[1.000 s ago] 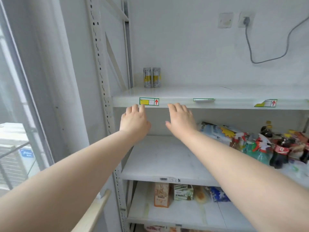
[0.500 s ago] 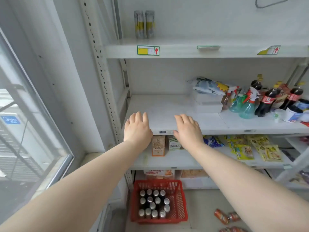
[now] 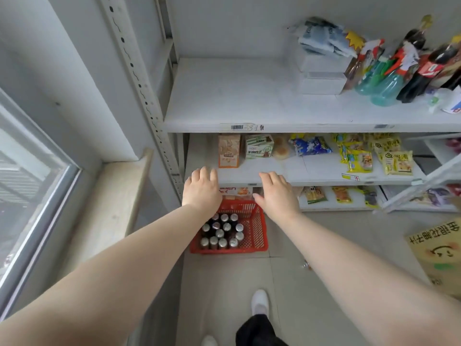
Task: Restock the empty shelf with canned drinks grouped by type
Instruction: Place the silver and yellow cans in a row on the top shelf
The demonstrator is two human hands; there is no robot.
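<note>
Left hand [image 3: 202, 188] and right hand [image 3: 277, 193] hover palm-down, fingers straight, close together, holding nothing. Silver-topped dark drink cans [image 3: 222, 233] stand in the red plastic mesh basket [image 3: 254, 228] at 6 o'clock, probably the next pick.

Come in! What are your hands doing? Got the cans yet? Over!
Left hand and right hand open, empty. Cans upright in red basket on floor, below hands. Nothing blocking the reach.
</note>
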